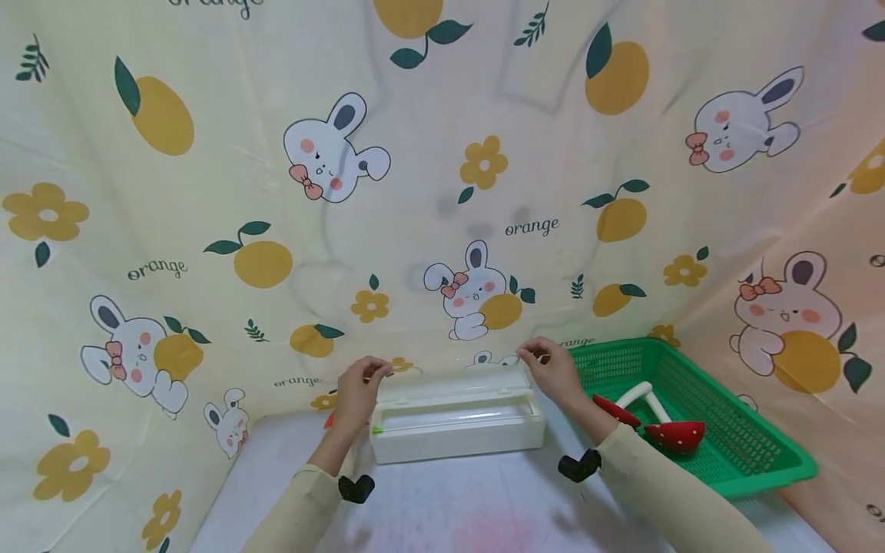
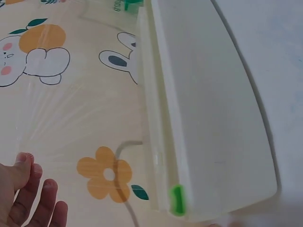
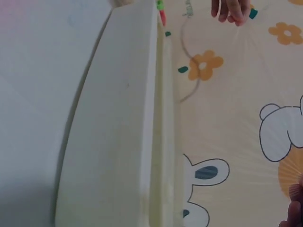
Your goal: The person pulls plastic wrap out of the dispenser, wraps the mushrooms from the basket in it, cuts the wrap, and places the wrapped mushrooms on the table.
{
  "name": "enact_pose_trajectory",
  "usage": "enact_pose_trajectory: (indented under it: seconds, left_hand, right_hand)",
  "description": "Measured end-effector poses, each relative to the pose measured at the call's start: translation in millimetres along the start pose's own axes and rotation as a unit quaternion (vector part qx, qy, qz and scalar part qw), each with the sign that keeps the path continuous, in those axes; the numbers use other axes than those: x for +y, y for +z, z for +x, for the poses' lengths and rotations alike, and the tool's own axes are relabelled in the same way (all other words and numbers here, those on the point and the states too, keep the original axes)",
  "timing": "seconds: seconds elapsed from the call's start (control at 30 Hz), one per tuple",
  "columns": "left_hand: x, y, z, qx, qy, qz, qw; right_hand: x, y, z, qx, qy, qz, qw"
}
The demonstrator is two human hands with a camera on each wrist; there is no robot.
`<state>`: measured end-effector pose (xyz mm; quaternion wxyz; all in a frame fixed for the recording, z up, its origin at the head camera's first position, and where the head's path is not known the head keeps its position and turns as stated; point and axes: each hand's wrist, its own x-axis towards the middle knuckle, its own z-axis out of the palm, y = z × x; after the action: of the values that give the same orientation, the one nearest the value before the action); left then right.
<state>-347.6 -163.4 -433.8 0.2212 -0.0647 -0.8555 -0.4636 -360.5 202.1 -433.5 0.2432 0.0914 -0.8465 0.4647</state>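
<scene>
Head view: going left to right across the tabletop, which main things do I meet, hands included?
The bare left hand, long white rectangular plastic box with its lid raised, bare right hand, green perforated plastic basket.

Red white-dotted object [image 1: 676,437] in green basket [image 1: 745,410]; bunny-print cloth [image 1: 422,192] behind.

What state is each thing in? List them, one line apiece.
Left hand: pinching clear thin plastic film.
Right hand: pinching it too.
Film: drawn out, stretched between both hands.
White rectangular plastic box: upright, open on top.
Green plastic mesh basket: upright, open.
Red, white-dotted object with white handle: lying in the basket.
Printed cream cloth: hanging, slightly wrinkled.
</scene>
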Motion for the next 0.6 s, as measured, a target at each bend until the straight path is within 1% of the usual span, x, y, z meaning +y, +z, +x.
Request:
enact_pose_trajectory:
  seconds: [0.13, 0.23, 0.4, 0.6]
  left_hand:
    - [6.7, -3.8, 0.9, 0.007, 0.013, 0.007, 0.9999]
    - [11.3, -6.3, 2.6, 0.004, 0.014, 0.010, 0.9998]
    - [18.1, -11.4, 6.1, -0.005, 0.007, 0.013, 0.9999]
    - [25.8, -16.0, 7.2, -0.002, 0.016, 0.008, 0.9998]
  right_hand:
    - [-3.8, -3.4, 3.2, 0.002, -0.007, -0.002, 1.000]
    - [-6.7, -5.3, 6.2, 0.004, -0.003, 0.002, 1.000]
    - [-11.1, -8.1, 11.1, 0.005, -0.017, -0.003, 1.000]
    - [-15.1, -14.4, 15.2, 0.000, -0.035, 0.002, 0.999]
